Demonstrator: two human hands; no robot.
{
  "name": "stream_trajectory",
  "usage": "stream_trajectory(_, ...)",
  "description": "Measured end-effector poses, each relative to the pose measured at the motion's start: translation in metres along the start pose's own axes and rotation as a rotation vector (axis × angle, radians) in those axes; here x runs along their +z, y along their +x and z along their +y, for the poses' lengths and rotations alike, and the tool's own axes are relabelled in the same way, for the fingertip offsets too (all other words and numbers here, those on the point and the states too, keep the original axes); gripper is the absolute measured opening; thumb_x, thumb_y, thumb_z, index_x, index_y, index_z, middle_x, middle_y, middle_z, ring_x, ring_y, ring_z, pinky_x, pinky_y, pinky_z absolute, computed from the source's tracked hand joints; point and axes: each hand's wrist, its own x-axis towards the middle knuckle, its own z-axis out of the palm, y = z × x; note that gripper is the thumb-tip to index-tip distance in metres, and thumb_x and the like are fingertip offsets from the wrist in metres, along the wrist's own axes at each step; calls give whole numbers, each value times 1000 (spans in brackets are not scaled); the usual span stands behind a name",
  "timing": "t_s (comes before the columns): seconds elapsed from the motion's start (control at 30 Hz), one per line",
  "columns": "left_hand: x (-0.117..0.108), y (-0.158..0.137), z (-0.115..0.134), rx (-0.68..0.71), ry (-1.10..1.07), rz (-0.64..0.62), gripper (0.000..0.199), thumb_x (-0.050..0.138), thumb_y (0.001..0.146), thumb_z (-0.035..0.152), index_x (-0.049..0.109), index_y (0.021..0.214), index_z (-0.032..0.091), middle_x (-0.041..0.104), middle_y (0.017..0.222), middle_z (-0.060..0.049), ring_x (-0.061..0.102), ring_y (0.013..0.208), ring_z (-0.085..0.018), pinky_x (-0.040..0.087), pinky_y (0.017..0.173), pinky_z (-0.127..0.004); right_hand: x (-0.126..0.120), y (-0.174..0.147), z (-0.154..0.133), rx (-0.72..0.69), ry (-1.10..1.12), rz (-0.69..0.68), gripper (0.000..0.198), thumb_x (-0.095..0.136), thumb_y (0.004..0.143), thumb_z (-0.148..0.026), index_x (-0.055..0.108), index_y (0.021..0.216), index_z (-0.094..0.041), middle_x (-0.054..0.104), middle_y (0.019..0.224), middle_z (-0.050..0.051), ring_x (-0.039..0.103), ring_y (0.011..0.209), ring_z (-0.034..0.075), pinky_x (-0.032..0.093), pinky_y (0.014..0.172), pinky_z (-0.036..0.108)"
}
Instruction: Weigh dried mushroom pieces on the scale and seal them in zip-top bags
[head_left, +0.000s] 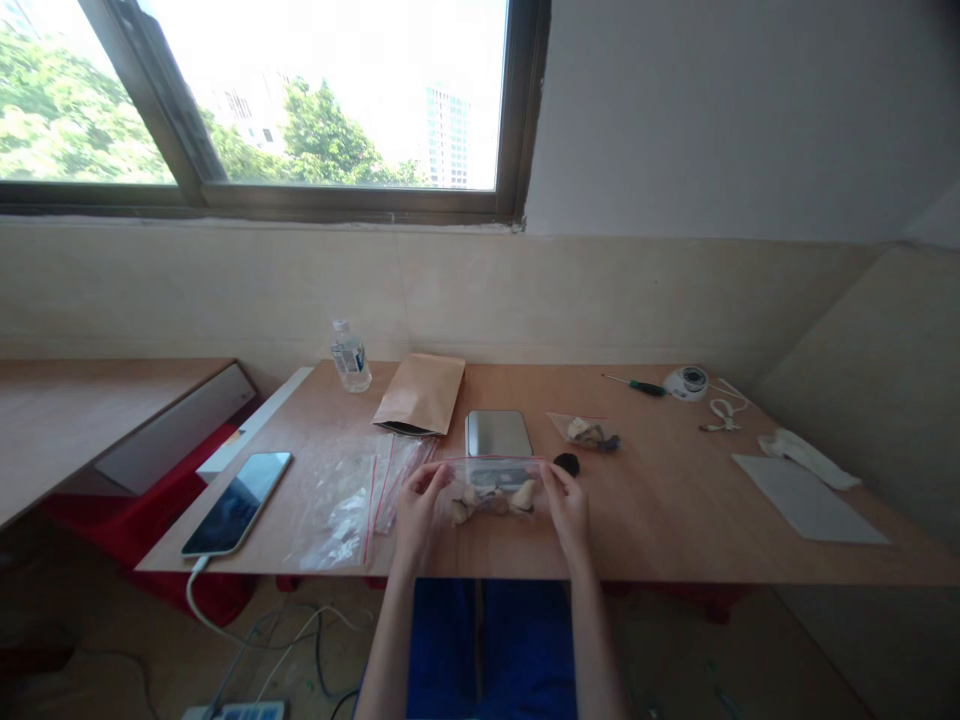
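Single head-worn view, looking forward and down across the table point(675, 500), wide, window point(300, 100) beyond

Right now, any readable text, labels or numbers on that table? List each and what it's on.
None readable.
Clear plastic water bottle: blue-and-white label, print too small.
Brown paper pouch: blank.
Silver flat scale: no digits visible.
Dark-screened smartphone: reflections only.

On the wooden table point(675, 520), a clear plastic water bottle point(350, 357) stands far left beside a brown paper pouch point(422, 393). A silver flat scale point(497, 432) sits mid-table. A dark-screened phone point(238, 501) lies near left, a green-handled screwdriver point(637, 385) far right, a grey sheet point(806, 497) near right.
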Motion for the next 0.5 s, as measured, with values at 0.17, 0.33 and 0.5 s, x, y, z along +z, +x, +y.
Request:
stream_trajectory(0.17, 0, 0, 0, 12, 12, 29, 30, 64, 71, 42, 66, 83, 15, 66, 79, -5, 61, 76, -18, 48, 74, -30, -1, 0, -2, -31, -27, 27, 35, 57, 77, -47, 64, 90, -15, 71, 87, 11, 66, 85, 25, 51, 76, 36)
stream_trajectory(0.33, -1, 1, 1, 23, 41, 23, 27, 67, 69, 39, 65, 82, 15, 66, 79, -5, 61, 78, -18, 47, 75, -29, -2, 1, 2, -58, -23, 52, 32, 60, 75, -45, 64, 87, -15, 70, 88, 11, 65, 83, 24, 51, 75, 36)
stream_trajectory(0.5, -2, 1, 1, 41, 55, -1, 24, 66, 71, 37, 64, 81, 15, 65, 78, -4, 60, 76, -17, 46, 73, -28, -3, 1, 1, -57, 10, 44, 30, 60, 76, -43, 64, 86, -15, 70, 87, 10, 65, 83, 22, 50, 77, 35)
